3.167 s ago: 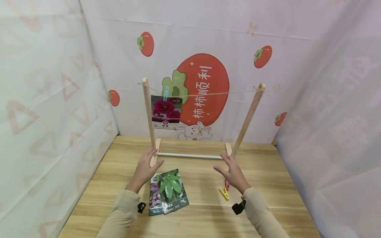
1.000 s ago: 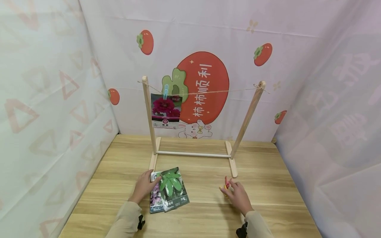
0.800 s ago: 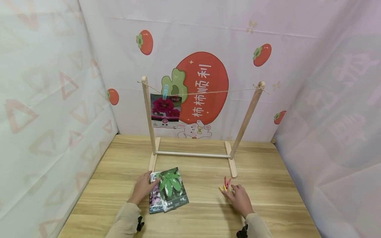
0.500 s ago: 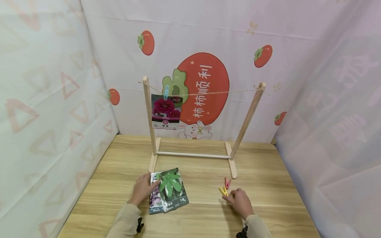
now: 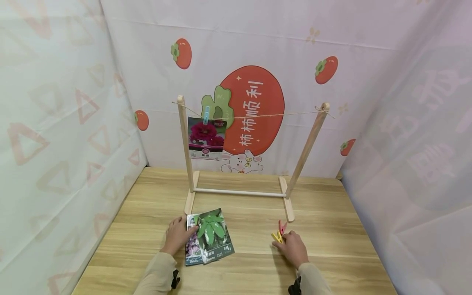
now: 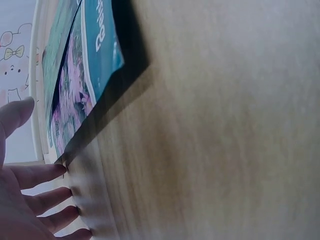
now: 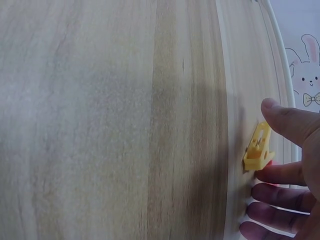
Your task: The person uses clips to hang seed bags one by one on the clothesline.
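Observation:
My left hand (image 5: 176,237) rests at the left edge of two overlapping seed packets, thumb above them, fingertips on the table. The green-leaf packet (image 5: 215,235) overlaps the purple-flower packet (image 6: 75,87). On the right, my right hand (image 5: 293,248) is beside a yellow clothespin (image 7: 258,148). Its index fingertip is at the clothespin's lower end; the thumb (image 7: 287,120) stands apart above. A red clothespin (image 5: 282,226) lies just behind, mostly hidden in the right wrist view. A blue clothespin (image 5: 206,115) holds a magenta-flower packet (image 5: 206,139) on the string (image 5: 265,115).
A wooden stand with a left post (image 5: 186,149), right post (image 5: 307,149) and low white crossbar (image 5: 239,192) stands at the back of the wooden table (image 5: 250,270). Its feet reach toward the packets and clothespins. Printed cloth walls (image 5: 258,32) enclose the back and sides.
Both hands have come down from the stand's base, the left to the packets, the right to the clothespins. Lately the right hand has shifted slightly from the red clothespin toward the yellow one.

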### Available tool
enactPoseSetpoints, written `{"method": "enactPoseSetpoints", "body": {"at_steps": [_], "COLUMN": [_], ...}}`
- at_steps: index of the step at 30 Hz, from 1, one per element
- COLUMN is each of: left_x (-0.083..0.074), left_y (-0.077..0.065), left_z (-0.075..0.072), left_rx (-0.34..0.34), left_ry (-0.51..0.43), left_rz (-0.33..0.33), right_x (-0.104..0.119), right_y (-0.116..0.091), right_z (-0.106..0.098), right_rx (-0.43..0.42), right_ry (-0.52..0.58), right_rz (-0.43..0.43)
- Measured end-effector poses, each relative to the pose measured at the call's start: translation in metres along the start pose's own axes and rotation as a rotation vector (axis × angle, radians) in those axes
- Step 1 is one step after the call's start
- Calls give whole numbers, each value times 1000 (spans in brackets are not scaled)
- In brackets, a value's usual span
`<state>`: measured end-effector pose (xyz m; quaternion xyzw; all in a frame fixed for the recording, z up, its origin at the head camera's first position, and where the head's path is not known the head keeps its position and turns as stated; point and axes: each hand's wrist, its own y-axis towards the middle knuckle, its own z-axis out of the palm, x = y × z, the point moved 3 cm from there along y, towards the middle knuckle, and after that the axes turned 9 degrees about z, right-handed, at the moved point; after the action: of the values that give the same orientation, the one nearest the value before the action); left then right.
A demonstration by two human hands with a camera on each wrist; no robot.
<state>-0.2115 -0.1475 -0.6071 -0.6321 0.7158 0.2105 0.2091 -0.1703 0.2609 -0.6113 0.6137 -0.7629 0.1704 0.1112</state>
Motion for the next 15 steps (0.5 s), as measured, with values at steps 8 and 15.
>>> {"method": "enactPoseSetpoints", "body": {"at_steps": [8,15], "left_x": [2,6], "left_y": [4,10], "left_z": [4,9], "left_rx": [-39,-79], "left_ry": [2,-38], "left_rz": [-40,-113], "right_x": [5,10], "right_y": [3,4], "right_z": [4,6], "right_rx": [-66,-120], "right_ry": [9,35], "right_rz": [-8,-18]}}
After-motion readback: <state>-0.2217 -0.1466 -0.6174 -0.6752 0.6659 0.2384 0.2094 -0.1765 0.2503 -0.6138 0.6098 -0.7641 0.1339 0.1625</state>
